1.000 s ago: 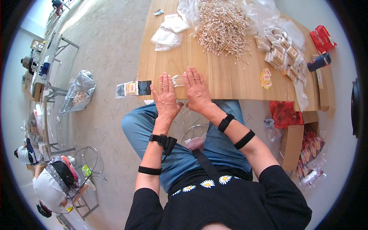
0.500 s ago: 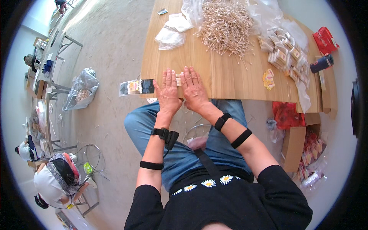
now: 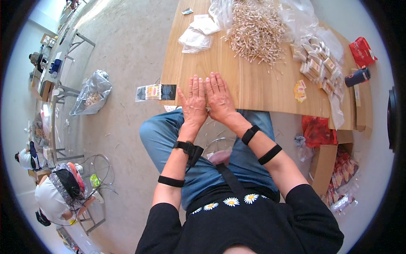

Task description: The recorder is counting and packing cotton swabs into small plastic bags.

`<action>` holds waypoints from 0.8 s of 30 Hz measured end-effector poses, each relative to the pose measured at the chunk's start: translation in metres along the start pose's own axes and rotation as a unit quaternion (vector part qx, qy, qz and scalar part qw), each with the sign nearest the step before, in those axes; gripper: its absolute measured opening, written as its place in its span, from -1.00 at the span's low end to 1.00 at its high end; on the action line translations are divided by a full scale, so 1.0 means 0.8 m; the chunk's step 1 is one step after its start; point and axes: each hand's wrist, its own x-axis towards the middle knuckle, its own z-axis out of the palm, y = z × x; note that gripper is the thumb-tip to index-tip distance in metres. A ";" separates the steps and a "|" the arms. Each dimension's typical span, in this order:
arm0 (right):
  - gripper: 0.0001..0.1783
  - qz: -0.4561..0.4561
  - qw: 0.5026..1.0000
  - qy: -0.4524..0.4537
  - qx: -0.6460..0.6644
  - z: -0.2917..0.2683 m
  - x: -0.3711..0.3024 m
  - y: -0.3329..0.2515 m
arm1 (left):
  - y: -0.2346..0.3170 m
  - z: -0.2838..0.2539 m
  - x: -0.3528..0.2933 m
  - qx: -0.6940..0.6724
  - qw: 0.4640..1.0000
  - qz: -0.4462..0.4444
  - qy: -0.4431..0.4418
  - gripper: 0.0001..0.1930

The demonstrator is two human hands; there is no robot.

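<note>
Flat on the near left part of the wooden table (image 3: 253, 91), my left hand (image 3: 194, 101) lies with its fingers stretched away from me. My right hand (image 3: 220, 100) is laid out flat beside it, the heels of the hands nearly touching. A small row of cotton swabs (image 3: 205, 88) shows in the narrow gap between the fingers; the hands cover any others. Just left of my left hand, a clear bag of cotton swabs with a yellow-orange card (image 3: 153, 92) juts over the table's left edge, next to a black strip (image 3: 169, 92).
A large heap of loose cotton swabs (image 3: 256, 34) lies at the far side. Clear bags (image 3: 196, 40) lie left of it; packed swab bundles (image 3: 315, 65), yellow cards (image 3: 300, 91) and a dark bottle (image 3: 357, 77) are right. An open cardboard box (image 3: 323, 167) stands below the right edge.
My hands have drawn closer together, so the gap with the cotton swabs is narrower. The whole view has shifted slightly.
</note>
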 end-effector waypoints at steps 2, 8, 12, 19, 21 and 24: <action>0.33 0.059 0.997 -0.030 0.029 -0.018 -0.005 0.005 | -0.004 -0.002 -0.001 -0.004 1.000 -0.009 -0.009 0.07; 0.46 0.119 0.990 -0.077 -0.004 -0.028 -0.016 0.013 | -0.001 0.000 -0.002 0.030 1.000 0.000 0.006 0.05; 0.46 0.120 0.989 -0.086 -0.004 -0.025 -0.010 0.004 | 0.000 -0.002 0.000 0.009 1.000 -0.003 -0.015 -0.03; 0.42 0.041 0.998 -0.044 0.007 -0.023 -0.007 0.002 | -0.005 0.010 -0.003 0.030 0.999 0.005 0.024 0.08; 0.38 0.023 0.997 -0.069 0.006 -0.017 -0.002 -0.003 | -0.007 0.008 -0.002 0.066 0.997 0.005 0.039 0.08; 0.37 0.025 0.997 -0.057 0.038 -0.013 -0.004 -0.002 | -0.003 -0.024 -0.015 -0.053 0.998 -0.021 -0.005 0.05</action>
